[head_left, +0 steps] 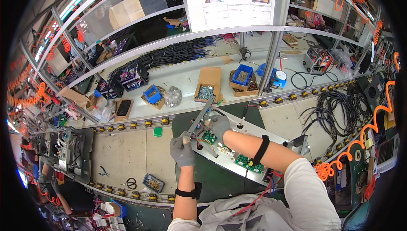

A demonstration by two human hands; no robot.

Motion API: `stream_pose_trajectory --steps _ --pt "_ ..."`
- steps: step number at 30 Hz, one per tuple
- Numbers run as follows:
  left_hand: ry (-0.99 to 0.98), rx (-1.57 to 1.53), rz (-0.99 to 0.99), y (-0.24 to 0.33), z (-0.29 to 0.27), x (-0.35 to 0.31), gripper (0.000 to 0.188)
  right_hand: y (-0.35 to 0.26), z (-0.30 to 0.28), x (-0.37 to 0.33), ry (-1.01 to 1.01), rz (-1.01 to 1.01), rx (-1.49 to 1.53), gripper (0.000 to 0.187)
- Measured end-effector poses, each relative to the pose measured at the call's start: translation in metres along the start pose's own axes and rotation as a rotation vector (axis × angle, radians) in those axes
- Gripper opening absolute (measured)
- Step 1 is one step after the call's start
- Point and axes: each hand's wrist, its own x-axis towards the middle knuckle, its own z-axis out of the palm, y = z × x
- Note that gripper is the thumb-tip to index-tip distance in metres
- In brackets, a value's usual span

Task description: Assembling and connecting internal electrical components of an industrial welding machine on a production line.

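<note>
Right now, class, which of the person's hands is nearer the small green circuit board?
The right hand. It rests just above the green circuit board, almost touching it; the left hand grips the grey metal bar farther left.

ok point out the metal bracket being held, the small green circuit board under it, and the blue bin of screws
metal bracket [201, 115], head view, middle of the strip
small green circuit board [208, 137], head view, its centre
blue bin of screws [242, 74], head view, its front wall

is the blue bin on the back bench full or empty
Roughly full: the blue bin holds a heap of small grey metal parts up to near its rim.
</note>
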Motion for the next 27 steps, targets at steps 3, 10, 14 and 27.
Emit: stream_pose_trajectory --steps 3,10,14,27 --pt "-0.006 0.015 0.016 0.001 0.001 0.0 0.025 -0.006 -0.001 -0.005 -0.067 0.011 0.128 0.024" --pt "-0.004 -0.058 0.005 0.0 0.002 -0.001 0.024 -0.013 -0.009 -0.005 -0.166 0.004 0.193 0.024" --pt "-0.054 -0.049 0.059 -0.003 0.0 0.002 0.024 -0.011 -0.011 0.0 -0.182 0.058 0.189 0.021" --pt "0.009 -0.04 0.054 -0.004 0.003 0.002 0.022 -0.018 -0.003 0.0 0.037 -0.386 -0.762 0.026"
